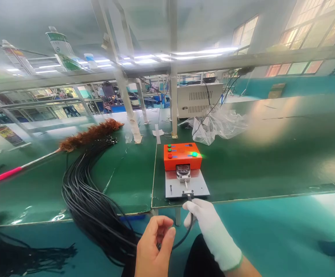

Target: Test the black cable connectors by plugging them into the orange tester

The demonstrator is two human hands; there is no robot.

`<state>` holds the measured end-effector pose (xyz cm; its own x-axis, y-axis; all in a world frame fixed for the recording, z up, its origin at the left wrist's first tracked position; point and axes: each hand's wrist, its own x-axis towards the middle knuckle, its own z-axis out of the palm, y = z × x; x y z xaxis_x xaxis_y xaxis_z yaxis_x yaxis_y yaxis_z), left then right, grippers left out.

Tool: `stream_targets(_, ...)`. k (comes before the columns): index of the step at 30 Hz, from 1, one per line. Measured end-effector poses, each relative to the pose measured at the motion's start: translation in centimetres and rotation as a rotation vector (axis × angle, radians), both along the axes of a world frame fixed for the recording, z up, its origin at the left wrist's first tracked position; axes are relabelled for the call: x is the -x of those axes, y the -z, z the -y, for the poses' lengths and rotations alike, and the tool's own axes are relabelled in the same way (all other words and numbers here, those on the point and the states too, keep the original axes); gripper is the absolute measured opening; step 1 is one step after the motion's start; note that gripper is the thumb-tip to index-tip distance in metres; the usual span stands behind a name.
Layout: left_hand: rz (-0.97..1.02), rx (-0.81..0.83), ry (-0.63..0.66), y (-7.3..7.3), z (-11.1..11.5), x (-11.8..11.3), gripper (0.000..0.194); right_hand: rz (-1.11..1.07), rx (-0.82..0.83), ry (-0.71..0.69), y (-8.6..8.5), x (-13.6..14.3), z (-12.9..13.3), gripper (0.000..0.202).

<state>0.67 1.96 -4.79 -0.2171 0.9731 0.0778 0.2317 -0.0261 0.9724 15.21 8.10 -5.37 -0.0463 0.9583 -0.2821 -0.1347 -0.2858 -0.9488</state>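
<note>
My right hand (206, 219), in a white glove, grips the end of a thin black cable (185, 235) and holds it at the front of a grey metal plate (198, 188). On the plate sits a small digital gauge (183, 171), with an orange tester box (181, 155) behind it showing a green light. My bare left hand (154, 246) pinches the same cable lower down, below the bench edge. A thick bundle of black cables (91, 204) drapes over the bench edge to my left.
A brown feather duster (89, 135) with a pink handle lies on the green bench (271, 161) at the left. A crumpled plastic bag (219, 125) and a white vented box (198, 99) sit behind the tester. Frame posts (173, 77) rise mid-bench.
</note>
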Motion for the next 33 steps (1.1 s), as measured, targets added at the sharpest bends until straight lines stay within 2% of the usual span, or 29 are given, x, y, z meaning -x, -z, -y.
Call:
stream_targets(11,-0.002,-0.002,0.028,-0.1,-0.1,0.2,0.019,0.006,0.042,0.015,-0.8,0.4,-1.1,0.018)
stream_targets(21,0.01,-0.022,0.045,0.3,-0.4,0.4,0.016,-0.007,0.053,-0.019,1.0,0.2,-1.7,0.02)
stream_targets(26,-0.022,-0.022,0.039,0.3,-0.5,0.2,0.018,0.0,0.099,-0.048,0.6,0.1,-2.0,0.017)
stream_targets(30,-0.012,-0.052,0.022,-0.1,-0.7,0.2,0.017,-0.016,0.07,-0.04,0.0,0.1,-1.2,0.015)
stream_targets(33,-0.024,-0.112,-0.034,-0.7,-0.6,1.1,0.016,-0.012,0.095,-0.087,0.6,0.1,0.5,0.015)
